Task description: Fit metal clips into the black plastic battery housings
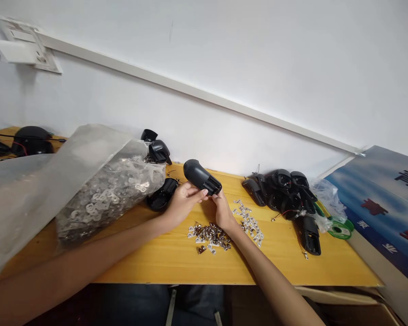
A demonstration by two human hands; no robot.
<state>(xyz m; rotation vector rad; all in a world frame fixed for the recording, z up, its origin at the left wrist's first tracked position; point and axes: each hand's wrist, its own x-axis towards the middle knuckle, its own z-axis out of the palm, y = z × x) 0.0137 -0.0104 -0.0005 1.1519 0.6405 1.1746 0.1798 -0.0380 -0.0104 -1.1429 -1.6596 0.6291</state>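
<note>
A black plastic housing with an open slot that looks like a battery compartment is held up over the middle of the table. My left hand grips its lower left side, thumb near the slot. At its lower right end, the fingers of my right hand close on the same housing; whether they also pinch a small part is hidden. Below lies a pile of small metal contact pieces, some with springs. More flat metal pieces are scattered right of my right wrist. Another black housing rests beside my left hand.
A large clear bag full of metal tabs stands at the left. Several black housings with wires are heaped at the right, near a green-rimmed spool. The white wall bounds the table's back; a printed board leans at right.
</note>
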